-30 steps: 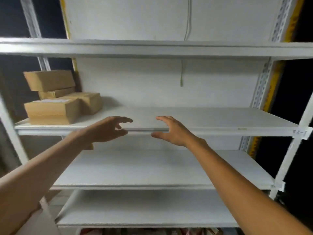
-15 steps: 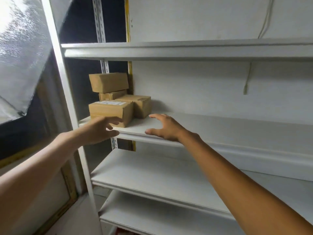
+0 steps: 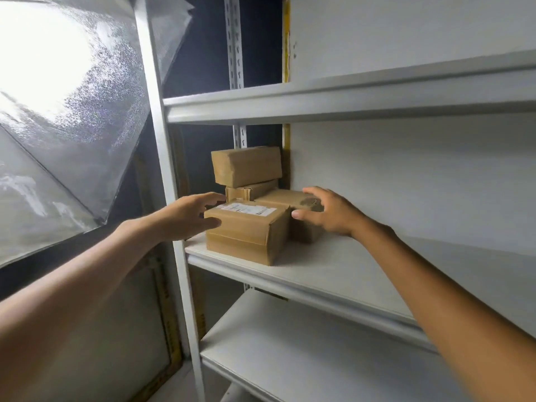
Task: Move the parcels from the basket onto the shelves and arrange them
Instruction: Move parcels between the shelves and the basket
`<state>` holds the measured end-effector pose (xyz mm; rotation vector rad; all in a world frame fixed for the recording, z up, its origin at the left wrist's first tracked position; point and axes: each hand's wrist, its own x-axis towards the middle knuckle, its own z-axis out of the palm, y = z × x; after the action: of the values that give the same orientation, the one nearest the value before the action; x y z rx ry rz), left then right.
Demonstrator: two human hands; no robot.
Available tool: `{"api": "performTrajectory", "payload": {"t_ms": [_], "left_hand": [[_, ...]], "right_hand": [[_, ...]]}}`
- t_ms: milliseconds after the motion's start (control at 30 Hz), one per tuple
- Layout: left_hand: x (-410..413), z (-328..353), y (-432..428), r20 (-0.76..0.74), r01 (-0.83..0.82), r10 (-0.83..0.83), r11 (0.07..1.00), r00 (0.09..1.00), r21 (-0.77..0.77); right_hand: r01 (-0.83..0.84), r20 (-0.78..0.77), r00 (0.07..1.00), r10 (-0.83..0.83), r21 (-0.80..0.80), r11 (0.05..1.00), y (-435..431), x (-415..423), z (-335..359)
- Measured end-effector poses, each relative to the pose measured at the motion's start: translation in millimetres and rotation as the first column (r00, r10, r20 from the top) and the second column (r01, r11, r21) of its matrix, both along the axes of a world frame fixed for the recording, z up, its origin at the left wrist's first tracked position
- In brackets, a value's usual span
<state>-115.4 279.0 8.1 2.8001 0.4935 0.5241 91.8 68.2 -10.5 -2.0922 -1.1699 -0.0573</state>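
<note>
Several brown cardboard parcels stand at the left end of a white shelf (image 3: 333,271). The front parcel (image 3: 246,236) carries a white label on top. Behind it a small parcel (image 3: 249,191) bears a larger one (image 3: 246,166), and another parcel (image 3: 287,197) lies to the right. My left hand (image 3: 188,216) is at the front parcel's left side, fingers spread and touching it. My right hand (image 3: 327,211) reaches over the right-hand parcel with its thumb near the front parcel's right edge. Neither hand visibly grips anything. No basket is in view.
The white upright post (image 3: 165,181) of the rack stands just left of the parcels. A shelf (image 3: 348,97) runs above and two bare shelves (image 3: 304,352) lie below. A large bright silvery light reflector (image 3: 66,117) fills the left side.
My view has swung left and closer to the parcels. Both hands moved from the shelf's middle front edge to either side of the front labelled parcel.
</note>
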Motion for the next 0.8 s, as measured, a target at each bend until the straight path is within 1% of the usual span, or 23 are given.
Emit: {"api": "performTrajectory", "payload": {"t_ms": [100,167,300,400,567,667,733,800], "left_hand": [[21,5,17,0.057,-0.037,0.039,0.999,0.998,-0.034],[34,5,28,0.064,-0.04,0.045,0.997,0.997,-0.071],[68,4,68,0.097,-0.048,0.059,0.993,0.994,-0.112],[94,-6,104,0.154,-0.043,0.066,0.988,0.986,-0.148],[134,-17,163,0.179,-0.05,0.063,0.996,0.982,-0.077],[156,-17,190,0.176,-0.069,0.076,0.997,0.981,-0.046],[172,-16,203,0.223,-0.075,0.081,0.997,0.971,-0.034],[188,-14,211,0.308,-0.06,0.066,0.998,0.949,-0.032]], "right_hand": [[-0.015,0.005,1.0,0.015,0.043,0.999,26,23,4],[-0.019,-0.009,1.0,0.02,0.044,0.999,44,34,5],[0.024,-0.041,0.999,-0.021,0.053,0.998,86,65,7],[0.03,-0.024,0.999,-0.028,0.079,0.996,124,89,8],[0.062,-0.077,0.996,-0.05,0.16,0.985,184,121,13],[0.109,-0.108,0.99,-0.09,0.185,0.977,208,137,15],[0.149,-0.138,0.983,-0.12,0.225,0.963,223,148,18],[0.164,-0.166,0.978,-0.123,0.262,0.951,235,157,23]]}}
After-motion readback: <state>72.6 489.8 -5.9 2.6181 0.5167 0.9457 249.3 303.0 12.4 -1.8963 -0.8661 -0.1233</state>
